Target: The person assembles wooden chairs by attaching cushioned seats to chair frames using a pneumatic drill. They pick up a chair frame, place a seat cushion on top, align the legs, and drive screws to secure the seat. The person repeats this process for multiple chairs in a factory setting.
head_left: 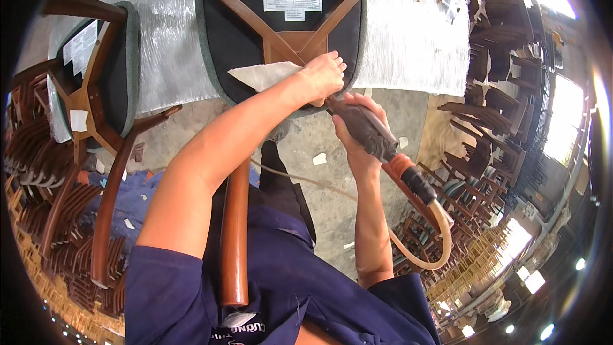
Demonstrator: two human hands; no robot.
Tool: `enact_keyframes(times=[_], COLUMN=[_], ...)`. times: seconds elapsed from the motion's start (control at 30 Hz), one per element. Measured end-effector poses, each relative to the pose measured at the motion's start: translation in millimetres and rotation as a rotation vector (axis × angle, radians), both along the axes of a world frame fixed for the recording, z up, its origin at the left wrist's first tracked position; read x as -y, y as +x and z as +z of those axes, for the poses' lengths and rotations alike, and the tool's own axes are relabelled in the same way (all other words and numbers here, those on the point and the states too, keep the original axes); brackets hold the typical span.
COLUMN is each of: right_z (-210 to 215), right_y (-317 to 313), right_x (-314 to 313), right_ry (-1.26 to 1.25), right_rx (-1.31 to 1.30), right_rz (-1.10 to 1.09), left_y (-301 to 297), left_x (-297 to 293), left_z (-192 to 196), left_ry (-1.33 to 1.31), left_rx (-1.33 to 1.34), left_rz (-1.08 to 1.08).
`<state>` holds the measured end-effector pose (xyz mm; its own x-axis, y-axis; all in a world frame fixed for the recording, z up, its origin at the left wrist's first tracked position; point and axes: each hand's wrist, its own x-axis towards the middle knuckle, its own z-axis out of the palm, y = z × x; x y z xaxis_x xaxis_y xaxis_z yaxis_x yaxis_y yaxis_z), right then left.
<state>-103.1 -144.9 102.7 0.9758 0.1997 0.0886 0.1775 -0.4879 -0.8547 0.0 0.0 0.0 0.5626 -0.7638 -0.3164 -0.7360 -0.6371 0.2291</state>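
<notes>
Gripping the air tool: right hand, wrapped round the grey-brown hosed tool, at five o'clock from the left.
Tool's long axis: slanting, nose near half past ten, tail with its pale hose near half past four.
Upturned chair: padded seat underside at about eleven o'clock from both hands, wooden cross brace facing up.
Nearer hand: left hand, over the seat's near edge, fingers curled just beside the tool's nose; cannot tell whether they pinch anything.
Pale scrap: nine o'clock from the left hand, partly under that forearm.
Second upturned chair: farther out, nine o'clock.
</notes>
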Motion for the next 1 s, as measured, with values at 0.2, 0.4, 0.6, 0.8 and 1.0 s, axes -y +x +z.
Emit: enact_keyframes(times=[0.2,0.4,0.6,0.8,1.0], right_z=[-15,-18,-14,4,31], right_y=[2,8,9,5,-21], right_x=[-9,-3,3,-12,-35], right_ry=[0.017,0.051,0.149,0.056,0.307], right_rx=[0.132,0.047,-0.034,-0.058,-0.057], right_rz=[-0.024,-0.017,-0.091,-0.083,0.037], left_y=[9,7,-36,-149,-230], left_x=[8,2,-34,-145,-223], left_z=[6,4,20,25,37], left_ry=[0.062,-0.008,-0.371,-0.759,-0.318], left_rx=[-0.123,-0.072,0.298,-0.135,-0.188], left_rz=[0.012,0.062,0.387,1.198,1.406])
